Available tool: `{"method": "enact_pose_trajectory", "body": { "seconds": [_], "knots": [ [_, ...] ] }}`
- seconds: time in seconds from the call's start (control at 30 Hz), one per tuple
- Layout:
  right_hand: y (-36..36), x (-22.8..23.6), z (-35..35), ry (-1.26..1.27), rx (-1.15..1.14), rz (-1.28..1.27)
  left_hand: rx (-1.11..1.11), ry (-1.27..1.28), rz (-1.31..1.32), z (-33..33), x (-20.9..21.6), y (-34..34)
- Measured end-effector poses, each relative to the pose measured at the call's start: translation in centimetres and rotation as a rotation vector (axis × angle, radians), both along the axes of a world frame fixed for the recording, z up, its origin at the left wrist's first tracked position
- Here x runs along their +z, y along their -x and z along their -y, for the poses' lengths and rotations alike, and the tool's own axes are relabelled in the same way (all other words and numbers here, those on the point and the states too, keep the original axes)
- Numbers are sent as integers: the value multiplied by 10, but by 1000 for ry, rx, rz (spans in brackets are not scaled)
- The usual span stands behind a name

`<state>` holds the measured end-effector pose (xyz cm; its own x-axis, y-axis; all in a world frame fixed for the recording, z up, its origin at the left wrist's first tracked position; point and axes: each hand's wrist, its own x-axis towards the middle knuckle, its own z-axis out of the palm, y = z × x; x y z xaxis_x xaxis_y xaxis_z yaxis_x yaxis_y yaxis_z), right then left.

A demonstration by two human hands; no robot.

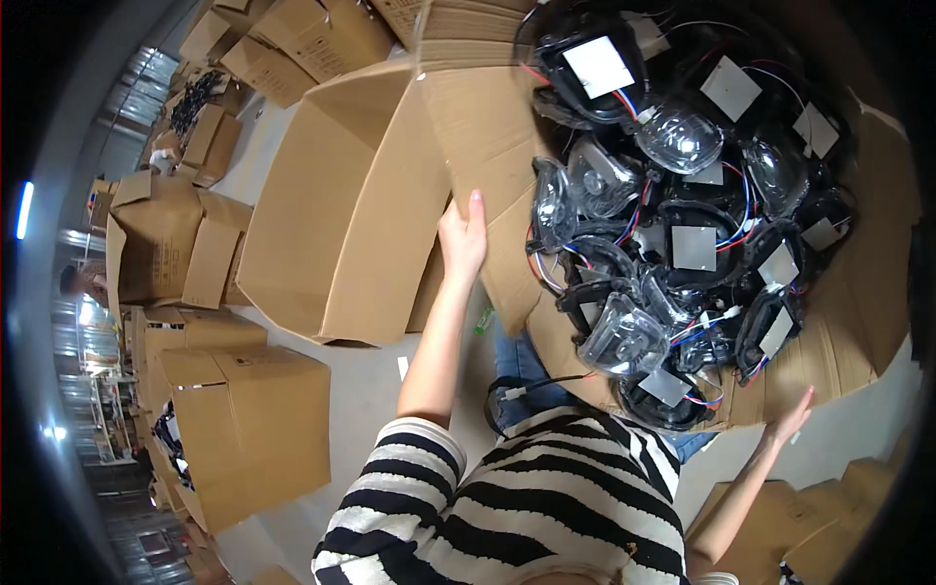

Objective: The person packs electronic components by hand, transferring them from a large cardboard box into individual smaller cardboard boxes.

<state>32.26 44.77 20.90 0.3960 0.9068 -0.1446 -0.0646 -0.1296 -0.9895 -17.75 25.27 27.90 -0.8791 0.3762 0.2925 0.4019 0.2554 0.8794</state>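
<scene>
Left grip [462,242] is closed around a flap of the big carton [846,336], and the right grip [786,425] is at its near right edge, though I can't tell if it's actually holding on. The clear lamp units [624,338] are heaped inside that carton, so I'd call it well loaded but not closed up; another open carton [366,234] sits left of it.

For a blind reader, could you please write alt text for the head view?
A person's left hand and right hand are at the edges of an open cardboard box heaped with clear-fronted lamp units; more boxes stand to the left.
</scene>
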Motion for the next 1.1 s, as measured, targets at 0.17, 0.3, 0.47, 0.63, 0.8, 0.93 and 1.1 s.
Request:
{"method": "enact_pose_trajectory", "body": {
  "seconds": [0.17,0.3,0.47,0.63,0.8,0.93,1.1],
  "knots": [
    [-5,0,-13,-83,105,61,-47,-57,-52,-2,-6,11],
    [-12,-3,-21,-55,161,51,-40,-38,-20,0,-2,10],
    [-4,11,-22,-19,164,116,-41,-176,-167,-15,-17,15],
    [-1,24,-20,25,148,166,-77,-177,-124,-12,-11,18],
    [13,30,-14,-27,95,237,-38,-153,-190,-15,-11,19],
    [-4,15,-34,2,137,111,-35,-127,-152,-14,-9,16],
    [-3,20,-30,30,178,142,-15,-96,-164,-20,-6,11]
  ]
}}
